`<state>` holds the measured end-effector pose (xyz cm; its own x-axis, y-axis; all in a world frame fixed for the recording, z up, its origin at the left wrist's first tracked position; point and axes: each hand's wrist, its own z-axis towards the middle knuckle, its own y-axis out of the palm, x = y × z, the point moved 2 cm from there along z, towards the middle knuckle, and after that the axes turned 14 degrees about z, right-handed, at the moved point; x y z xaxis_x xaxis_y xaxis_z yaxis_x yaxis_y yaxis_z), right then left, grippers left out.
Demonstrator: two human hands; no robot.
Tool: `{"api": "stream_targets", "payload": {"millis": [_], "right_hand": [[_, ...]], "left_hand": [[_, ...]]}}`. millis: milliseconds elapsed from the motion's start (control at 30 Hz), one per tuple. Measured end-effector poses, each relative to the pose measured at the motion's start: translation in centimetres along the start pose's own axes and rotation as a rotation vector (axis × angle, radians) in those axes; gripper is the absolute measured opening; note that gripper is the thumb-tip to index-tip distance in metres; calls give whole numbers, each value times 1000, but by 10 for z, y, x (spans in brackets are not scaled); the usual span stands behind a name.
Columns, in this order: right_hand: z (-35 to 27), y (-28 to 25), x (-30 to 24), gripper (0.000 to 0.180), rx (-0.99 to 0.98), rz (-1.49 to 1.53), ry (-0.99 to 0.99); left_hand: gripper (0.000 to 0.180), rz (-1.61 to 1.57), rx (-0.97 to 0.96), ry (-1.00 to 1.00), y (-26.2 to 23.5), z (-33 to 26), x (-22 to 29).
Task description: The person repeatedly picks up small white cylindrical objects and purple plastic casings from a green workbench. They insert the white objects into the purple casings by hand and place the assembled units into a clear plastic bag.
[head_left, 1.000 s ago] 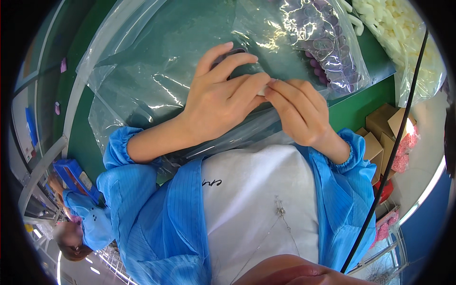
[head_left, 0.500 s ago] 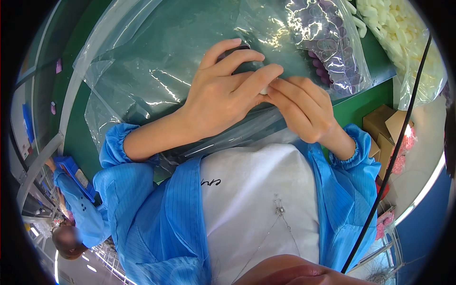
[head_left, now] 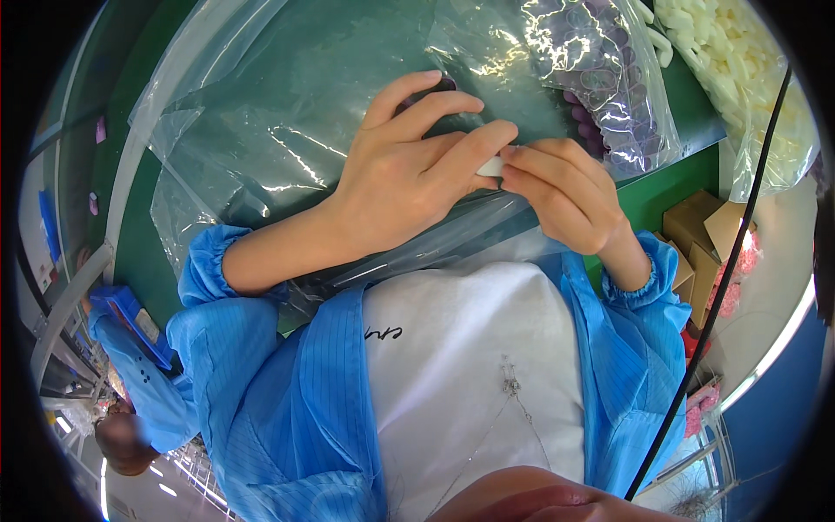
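Holding a small white piece [head_left: 491,167] between them, the two hands meet near the centre of the view, just above the clear plastic. The left hand [head_left: 396,178] has thumb and forefinger nearly closed on the piece, while its other fingers arch loosely over a dark object [head_left: 447,84], mostly hidden; whether that is gripped cannot be told. The right hand [head_left: 574,196] has its fingers bunched together, the tips pinched at the piece's right end, its thumb largely concealed. Compared with half a second ago, the right hand has shifted slightly outward, to the right, and more of the white surface shows; the left has barely moved. The support now seems to rest chiefly with the left hand.

Counting outward: one white piece, one dark object, one broad clear plastic sheet or bag [head_left: 287,96] beneath the hands; one bag of purple pieces [head_left: 600,87] and one bag of pale pieces [head_left: 739,96] at upper right, their contents too crowded to count. At far left are two small purple items [head_left: 100,130], one blue bin [head_left: 122,304] and one co-worker [head_left: 148,374]; at right, at least two cardboard boxes [head_left: 691,217].
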<state>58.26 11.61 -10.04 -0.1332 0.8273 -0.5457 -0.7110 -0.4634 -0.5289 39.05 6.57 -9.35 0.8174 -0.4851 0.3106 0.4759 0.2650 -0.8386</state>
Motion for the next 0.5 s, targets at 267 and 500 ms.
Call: {"api": "stream_targets", "payload": {"millis": [267,500], "right_hand": [[3,6,-5,28,-1,-4,-27],[-9,8,2,31,13,-42,-31]], "left_hand": [[50,-5,-3,21,1,2,4],[47,-20,-15,23,0,1,1]]}}
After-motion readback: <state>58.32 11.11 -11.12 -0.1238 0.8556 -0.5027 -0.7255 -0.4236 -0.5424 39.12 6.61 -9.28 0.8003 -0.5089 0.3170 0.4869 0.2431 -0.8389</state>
